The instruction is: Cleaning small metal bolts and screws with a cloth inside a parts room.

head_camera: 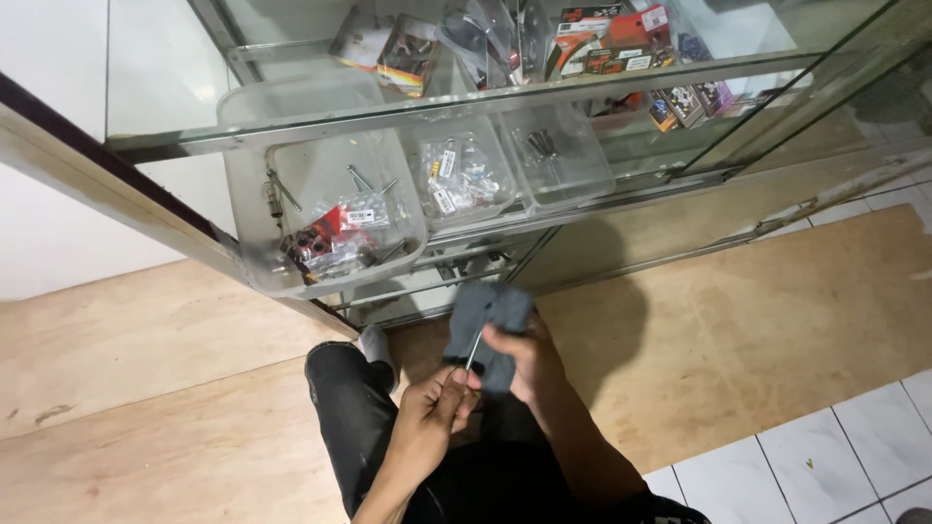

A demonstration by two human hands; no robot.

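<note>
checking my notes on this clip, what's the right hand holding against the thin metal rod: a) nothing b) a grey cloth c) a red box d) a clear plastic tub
b: the right hand grips a grey cloth around the upper part of the thin metal rod, while the left hand pinches the rod's lower end.

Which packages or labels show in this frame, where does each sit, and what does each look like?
Carded packs: upper glass shelf, right; flat, red, orange and black.
Blister packs: upper shelf, left of centre; flat, dark with orange.
Small purple-and-white packs: shelf's right end, leaning.
Clear bags with white tags: middle plastic tub.
Red-and-black bagged parts with white label: left tub.
</note>
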